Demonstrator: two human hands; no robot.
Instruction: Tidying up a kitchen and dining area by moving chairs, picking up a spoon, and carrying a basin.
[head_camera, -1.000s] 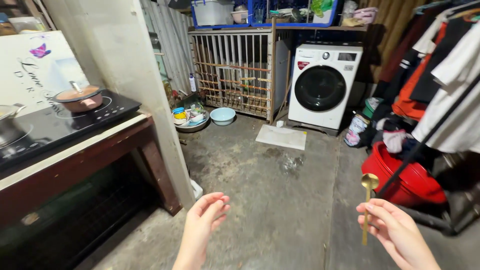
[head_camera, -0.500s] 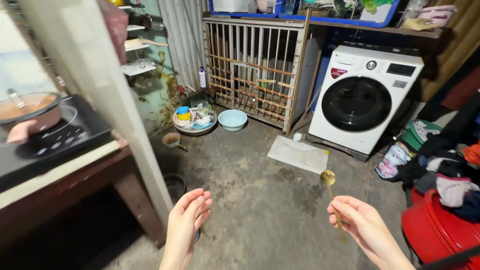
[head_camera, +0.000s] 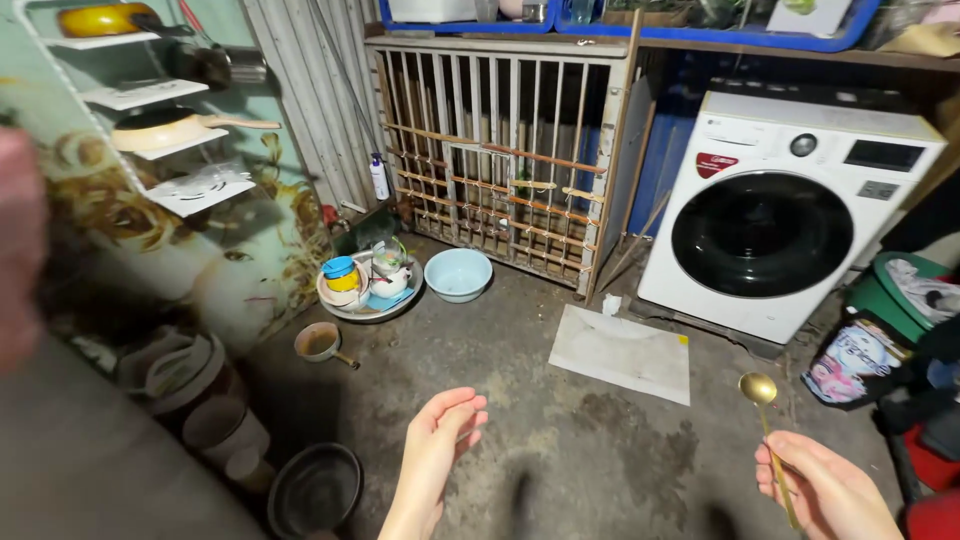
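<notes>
A: Gold-coloured metal, long and thin: that is the spoon (head_camera: 766, 432) in the right hand (head_camera: 822, 490). The fingers are closed around the lower part of the handle, bowl end up, at the lower right of the view above the concrete floor (head_camera: 560, 440).

B: How would you expect it to handle?

A: Light and stiff, I would judge, and smooth enough to turn in the fingers. The slim handle is the natural place to hold it, and a pinch near the middle should keep the bowl from tipping.

B: And the other hand?

A: The left hand (head_camera: 440, 450) is empty, fingers loosely curled and held edge-on, hanging over the floor and touching nothing.

B: What containers are about?

A: By the wall a round tray (head_camera: 362, 302) holds cups and a small blue-lidded yellow jar (head_camera: 342, 275). Just beside it sits a pale blue basin (head_camera: 458, 274), which looks empty. Nearer, a small pot (head_camera: 320, 342) with a handle shows a brownish inside; whether that is liquid I cannot tell. A dark pan (head_camera: 316, 490) lies at the bottom left, and nothing shows in it.

B: Anything larger?

A: A white front-loading washing machine (head_camera: 778, 232) stands at the right, door shut, with a flat white board (head_camera: 622, 352) on the floor before it and a green bucket (head_camera: 892, 298) with cloth in it at its side.
</notes>
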